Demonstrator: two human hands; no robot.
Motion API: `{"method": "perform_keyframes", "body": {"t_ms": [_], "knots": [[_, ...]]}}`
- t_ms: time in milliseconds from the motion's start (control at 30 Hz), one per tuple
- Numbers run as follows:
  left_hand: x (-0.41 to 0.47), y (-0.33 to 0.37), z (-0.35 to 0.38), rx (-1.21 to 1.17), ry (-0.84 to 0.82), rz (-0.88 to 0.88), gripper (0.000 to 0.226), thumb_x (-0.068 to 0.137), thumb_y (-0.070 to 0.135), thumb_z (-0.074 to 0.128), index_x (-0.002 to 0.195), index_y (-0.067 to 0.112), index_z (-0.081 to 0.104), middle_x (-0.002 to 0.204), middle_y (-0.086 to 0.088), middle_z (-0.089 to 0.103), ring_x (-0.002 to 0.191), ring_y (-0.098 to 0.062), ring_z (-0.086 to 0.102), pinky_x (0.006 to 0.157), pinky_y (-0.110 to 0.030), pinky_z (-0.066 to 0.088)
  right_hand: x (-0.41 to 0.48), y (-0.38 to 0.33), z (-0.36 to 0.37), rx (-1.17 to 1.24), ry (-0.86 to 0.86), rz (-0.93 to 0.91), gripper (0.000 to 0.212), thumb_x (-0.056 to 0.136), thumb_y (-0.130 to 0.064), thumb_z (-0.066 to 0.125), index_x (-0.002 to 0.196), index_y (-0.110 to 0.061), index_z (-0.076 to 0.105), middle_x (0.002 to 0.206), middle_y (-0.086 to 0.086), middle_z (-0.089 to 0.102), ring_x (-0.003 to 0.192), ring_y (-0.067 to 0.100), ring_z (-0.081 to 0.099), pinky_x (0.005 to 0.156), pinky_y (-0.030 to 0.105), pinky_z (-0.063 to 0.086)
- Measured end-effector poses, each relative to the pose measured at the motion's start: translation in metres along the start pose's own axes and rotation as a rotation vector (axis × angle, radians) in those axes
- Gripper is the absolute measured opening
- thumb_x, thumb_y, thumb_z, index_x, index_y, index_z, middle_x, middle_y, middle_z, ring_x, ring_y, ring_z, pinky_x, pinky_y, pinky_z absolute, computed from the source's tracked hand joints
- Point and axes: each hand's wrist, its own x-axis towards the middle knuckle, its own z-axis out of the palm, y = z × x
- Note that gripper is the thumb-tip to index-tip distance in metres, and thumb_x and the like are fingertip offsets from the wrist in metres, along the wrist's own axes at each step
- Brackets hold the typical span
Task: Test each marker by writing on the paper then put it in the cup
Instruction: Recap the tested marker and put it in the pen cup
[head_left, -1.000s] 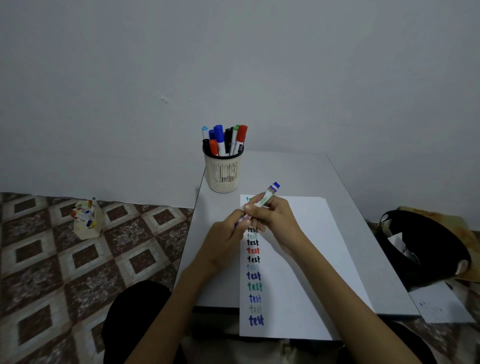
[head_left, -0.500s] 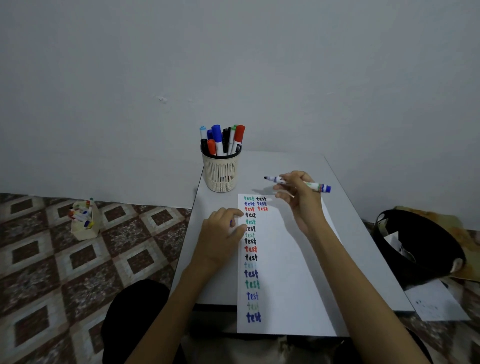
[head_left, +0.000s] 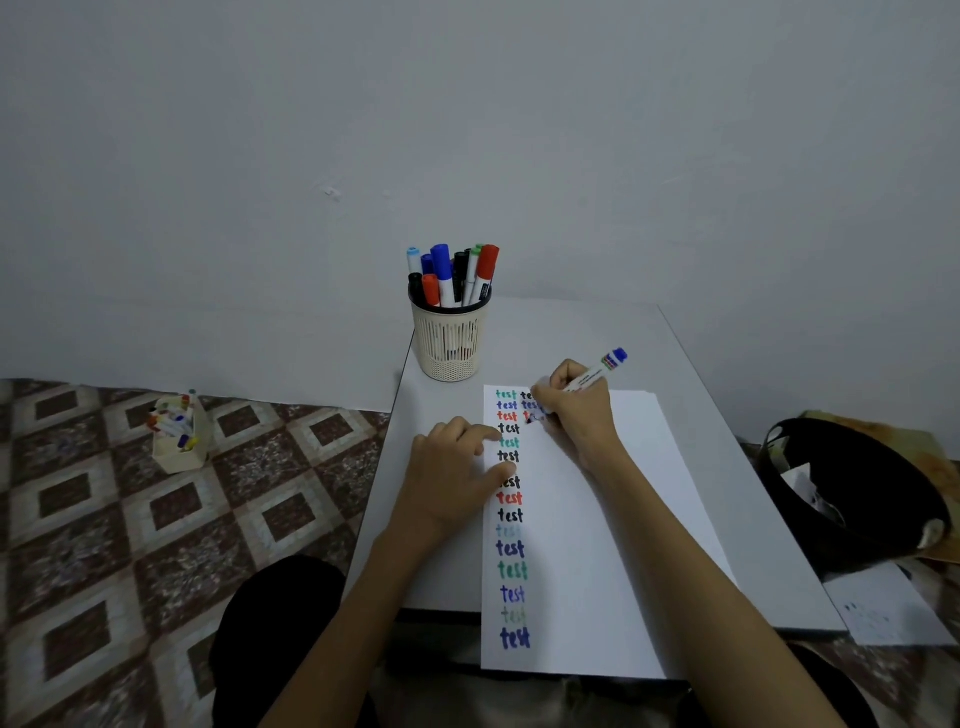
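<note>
My right hand (head_left: 574, 410) grips a white marker with a blue end (head_left: 597, 370), its tip down on the white paper (head_left: 587, 545) near the top of the second column of "test" words. My left hand (head_left: 452, 475) rests on the paper's left edge, fingers curled; the marker's cap cannot be seen in it. A beige mesh cup (head_left: 451, 343) with a black rim stands behind the paper, holding several markers with blue, red, black and green caps.
The paper lies on a small grey table (head_left: 717, 415) against a pale wall. On the tiled floor to the left stands a beige holder with several markers (head_left: 179, 434). A black bag (head_left: 852, 493) and a sheet of paper (head_left: 883, 608) lie on the right.
My hands came apart after pulling the marker open. The right hand swung the marker round and brought its tip down onto the paper; the left hand settled on the paper's left edge.
</note>
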Motion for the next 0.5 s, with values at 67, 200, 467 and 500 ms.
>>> {"method": "perform_keyframes", "body": {"t_ms": [67, 200, 467, 500], "knots": [[0.0000, -0.0011, 0.0009, 0.003, -0.013, -0.005, 0.057, 0.073, 0.064, 0.041, 0.104, 0.024, 0.065, 0.083, 0.008, 0.055, 0.075, -0.010, 0.049, 0.068, -0.031, 0.038, 0.0015, 0.0030, -0.0017, -0.016, -0.007, 0.014, 0.034, 0.084, 0.011, 0.061, 0.065, -0.008, 0.039, 0.056, 0.005, 0.059, 0.060, 0.020, 0.068, 0.060, 0.034, 0.053], [0.0003, -0.0026, 0.0014, 0.005, -0.017, -0.023, 0.057, 0.072, 0.066, 0.040, 0.105, 0.027, 0.064, 0.083, 0.013, 0.049, 0.077, -0.007, 0.046, 0.070, -0.028, 0.032, 0.0003, 0.0034, -0.0023, -0.046, -0.041, 0.005, 0.035, 0.084, 0.013, 0.059, 0.066, -0.007, 0.038, 0.052, -0.002, 0.061, 0.057, 0.015, 0.068, 0.057, 0.030, 0.051], [-0.0014, -0.0051, 0.0034, -0.030, -0.027, -0.036, 0.055, 0.073, 0.067, 0.040, 0.107, 0.029, 0.061, 0.084, 0.012, 0.049, 0.080, -0.007, 0.046, 0.075, -0.028, 0.033, -0.0011, 0.0031, -0.0006, -0.107, -0.053, -0.047, 0.032, 0.084, 0.012, 0.060, 0.067, -0.007, 0.040, 0.068, 0.010, 0.064, 0.072, 0.023, 0.073, 0.053, 0.026, 0.055], [-0.0016, -0.0050, 0.0033, -0.033, -0.029, -0.035, 0.055, 0.073, 0.067, 0.040, 0.107, 0.028, 0.061, 0.084, 0.012, 0.049, 0.080, -0.007, 0.046, 0.075, -0.028, 0.033, -0.0012, 0.0028, 0.0003, -0.120, -0.046, -0.054, 0.033, 0.084, 0.013, 0.059, 0.067, -0.007, 0.040, 0.070, 0.012, 0.062, 0.071, 0.021, 0.074, 0.051, 0.023, 0.055]]}}
